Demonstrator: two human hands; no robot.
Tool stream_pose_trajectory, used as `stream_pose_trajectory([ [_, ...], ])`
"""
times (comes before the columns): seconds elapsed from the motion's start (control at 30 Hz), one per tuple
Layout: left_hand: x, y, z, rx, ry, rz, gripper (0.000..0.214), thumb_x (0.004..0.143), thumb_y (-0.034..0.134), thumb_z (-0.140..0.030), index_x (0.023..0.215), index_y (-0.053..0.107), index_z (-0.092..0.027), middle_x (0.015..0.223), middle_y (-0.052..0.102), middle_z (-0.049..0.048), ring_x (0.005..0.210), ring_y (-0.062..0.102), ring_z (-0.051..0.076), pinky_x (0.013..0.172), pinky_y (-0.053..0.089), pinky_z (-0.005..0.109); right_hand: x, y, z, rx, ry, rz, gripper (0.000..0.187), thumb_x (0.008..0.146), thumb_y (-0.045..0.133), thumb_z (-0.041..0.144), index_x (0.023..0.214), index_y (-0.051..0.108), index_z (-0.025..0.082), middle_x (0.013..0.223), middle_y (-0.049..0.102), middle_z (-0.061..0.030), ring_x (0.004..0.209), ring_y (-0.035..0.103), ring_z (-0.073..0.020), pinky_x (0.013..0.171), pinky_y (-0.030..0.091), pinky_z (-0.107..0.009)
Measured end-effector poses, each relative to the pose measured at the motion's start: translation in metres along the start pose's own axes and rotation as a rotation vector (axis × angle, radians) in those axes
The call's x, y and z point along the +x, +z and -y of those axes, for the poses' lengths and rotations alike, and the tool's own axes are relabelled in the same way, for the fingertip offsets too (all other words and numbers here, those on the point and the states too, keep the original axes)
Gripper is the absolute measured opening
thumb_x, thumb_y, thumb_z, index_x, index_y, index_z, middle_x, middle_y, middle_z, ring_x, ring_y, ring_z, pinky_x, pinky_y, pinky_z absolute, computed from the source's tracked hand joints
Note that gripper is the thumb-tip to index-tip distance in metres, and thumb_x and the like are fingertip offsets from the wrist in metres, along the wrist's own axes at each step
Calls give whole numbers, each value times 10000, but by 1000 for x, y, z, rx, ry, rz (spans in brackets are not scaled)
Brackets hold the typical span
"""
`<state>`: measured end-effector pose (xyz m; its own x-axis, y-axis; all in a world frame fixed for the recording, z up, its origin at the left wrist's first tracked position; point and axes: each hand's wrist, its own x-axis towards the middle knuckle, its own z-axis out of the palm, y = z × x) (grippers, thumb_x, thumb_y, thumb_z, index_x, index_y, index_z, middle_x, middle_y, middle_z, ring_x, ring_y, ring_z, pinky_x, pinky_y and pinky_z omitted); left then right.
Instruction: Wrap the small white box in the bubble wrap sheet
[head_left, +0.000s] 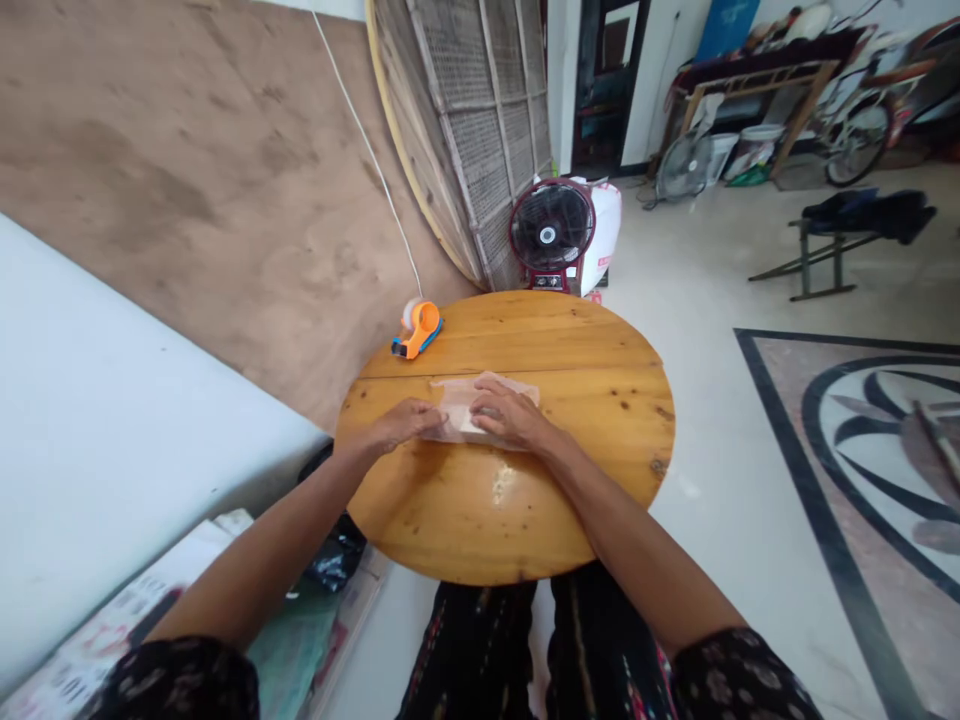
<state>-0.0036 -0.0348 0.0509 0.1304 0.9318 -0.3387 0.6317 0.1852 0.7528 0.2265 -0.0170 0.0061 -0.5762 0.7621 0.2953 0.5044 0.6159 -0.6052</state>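
A thin, see-through pinkish wrapping sheet lies on the round wooden table. Over its middle is a small, flat white object, partly covered by fingers; its kind cannot be made out. At the sheet's left end, my left hand pinches the edge between closed fingers. My right hand rests from the right with bent fingers holding the white object and the sheet around it. Behind the hands, near the table's far left edge, stands an orange and blue tape dispenser with a roll of tape.
A dark red fan stands just beyond the table, before a large round woven tray leaning on the wall. Left of the table lie papers and a black plastic bag. A folding stool with dark cloth is off to the right.
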Motion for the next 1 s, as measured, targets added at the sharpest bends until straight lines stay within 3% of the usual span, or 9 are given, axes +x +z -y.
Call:
stream_pose_trajectory([
  [0.27,4,12,-3,48,-162,-137,339,609,735,-443,622,551,-158,540,465,-44,537,417,102,477,291,198,3,5,-8,-9,-44,-25,198,864,572,323,1013,682,252,1406,488,-70,1260,500,-242,980,434,-407],
  [0.47,4,16,-16,6,-364,-88,350,622,774,-394,645,505,-170,517,479,-41,515,491,123,521,460,250,2,3,-7,-25,-36,-2,192,866,563,317,1003,683,255,1425,469,-67,1258,499,-249,981,435,-422],
  [0.67,12,15,-19,-51,-494,-17,395,649,763,-469,779,575,-147,552,527,-19,484,515,125,514,487,273,2,0,-2,-25,-49,3,198,869,560,308,1014,681,247,1398,483,-63,1227,520,-233,961,447,-383],
  [0.83,12,10,-16,-146,-525,0,464,586,805,-465,858,596,-153,613,568,-20,533,525,115,544,495,258,3,-1,1,-20,-47,-1,206,870,563,309,1030,674,242,1324,530,-65,1148,566,-225,934,457,-362],
  [1.0,12,18,-15,-207,-468,-43,370,585,801,-350,813,589,-151,620,581,-22,549,527,107,535,466,225,2,-2,3,-13,-45,-8,186,874,558,303,1007,674,245,1291,551,-60,1108,580,-212,903,463,-346],
])
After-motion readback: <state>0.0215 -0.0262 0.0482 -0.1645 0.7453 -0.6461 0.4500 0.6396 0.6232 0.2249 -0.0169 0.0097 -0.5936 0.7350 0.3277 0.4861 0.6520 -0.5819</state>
